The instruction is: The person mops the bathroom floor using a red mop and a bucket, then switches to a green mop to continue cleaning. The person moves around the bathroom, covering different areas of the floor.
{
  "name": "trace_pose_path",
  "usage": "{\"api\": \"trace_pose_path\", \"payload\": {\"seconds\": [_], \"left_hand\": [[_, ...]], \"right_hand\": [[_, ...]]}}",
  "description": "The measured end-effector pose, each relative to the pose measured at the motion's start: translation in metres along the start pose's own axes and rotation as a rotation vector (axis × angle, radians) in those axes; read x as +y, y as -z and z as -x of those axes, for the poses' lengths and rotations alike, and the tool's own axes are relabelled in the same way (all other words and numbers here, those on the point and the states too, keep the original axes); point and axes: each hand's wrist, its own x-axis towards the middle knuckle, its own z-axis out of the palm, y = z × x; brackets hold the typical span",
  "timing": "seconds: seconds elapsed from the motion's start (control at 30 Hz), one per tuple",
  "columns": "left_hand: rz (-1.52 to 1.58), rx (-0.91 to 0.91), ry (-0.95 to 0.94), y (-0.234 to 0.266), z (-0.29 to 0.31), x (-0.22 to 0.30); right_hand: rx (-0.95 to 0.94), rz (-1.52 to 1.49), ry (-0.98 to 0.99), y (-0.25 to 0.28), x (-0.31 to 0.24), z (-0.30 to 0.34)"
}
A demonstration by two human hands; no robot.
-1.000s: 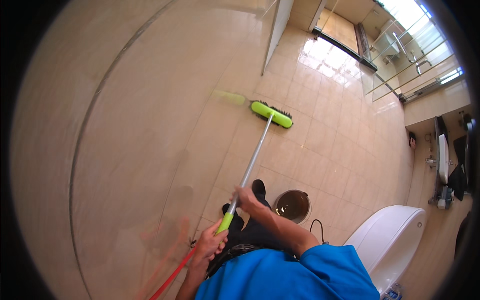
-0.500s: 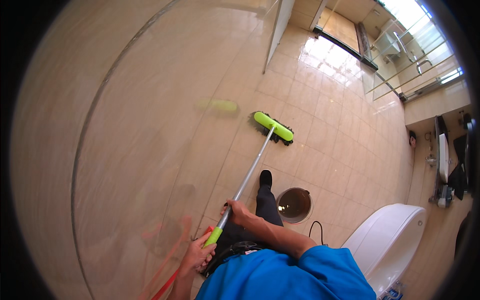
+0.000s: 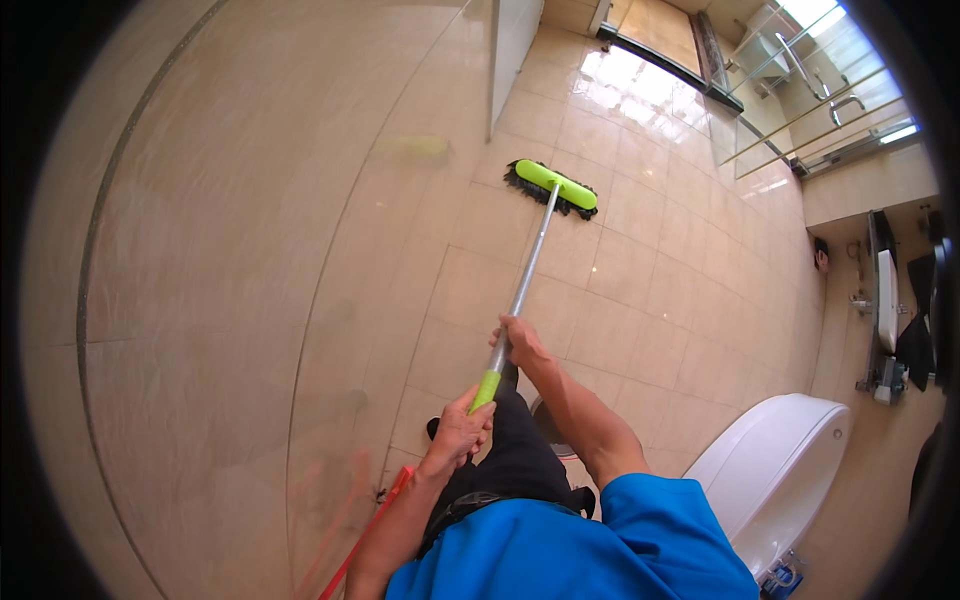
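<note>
A long-handled scrub brush with a lime-green head and black bristles [image 3: 553, 187] rests on the beige tiled floor [image 3: 640, 280] ahead of me, close to the foot of the tiled wall. Its silver pole [image 3: 527, 275] runs back to a green grip. My right hand [image 3: 517, 341] is closed around the pole higher up. My left hand [image 3: 458, 432] is closed around the green grip at the pole's near end. Below are my blue sleeve and dark trousers.
A glossy beige tiled wall [image 3: 220, 250] fills the left. A white toilet [image 3: 775, 470] stands at the lower right. A thin red line, hose or cord [image 3: 365, 535], runs down by my left arm. Glass shower panels [image 3: 800, 90] and wall fixtures [image 3: 885, 300] lie at the right.
The brush head has slid forward and left toward the wall base as my arms extended. My hands keep their hold on the pole.
</note>
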Motion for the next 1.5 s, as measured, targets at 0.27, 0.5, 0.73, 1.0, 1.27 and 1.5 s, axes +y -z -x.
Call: {"api": "trace_pose_path", "payload": {"seconds": [0.27, 0.5, 0.73, 1.0, 1.27, 1.5], "left_hand": [[-0.055, 0.022, 0.036, 0.024, 0.036, -0.019], [-0.083, 0.072, 0.055, 0.094, 0.098, -0.085], [-0.050, 0.149, 0.089, 0.170, 0.196, -0.151], [-0.031, 0.195, 0.114, 0.184, 0.212, -0.153], [-0.145, 0.085, 0.091, 0.102, 0.121, -0.106], [-0.155, -0.020, 0.050, 0.008, 0.042, -0.027]], "right_hand": [[-0.024, 0.109, 0.017, -0.006, 0.034, 0.032], [-0.104, 0.150, -0.105, -0.018, 0.140, 0.064], [-0.246, 0.049, -0.494, -0.034, 0.264, 0.123], [-0.328, 0.021, -0.560, -0.034, 0.287, 0.136], [-0.119, -0.042, -0.290, 0.006, 0.174, 0.094], [-0.123, -0.059, -0.119, 0.052, 0.048, 0.026]]}}
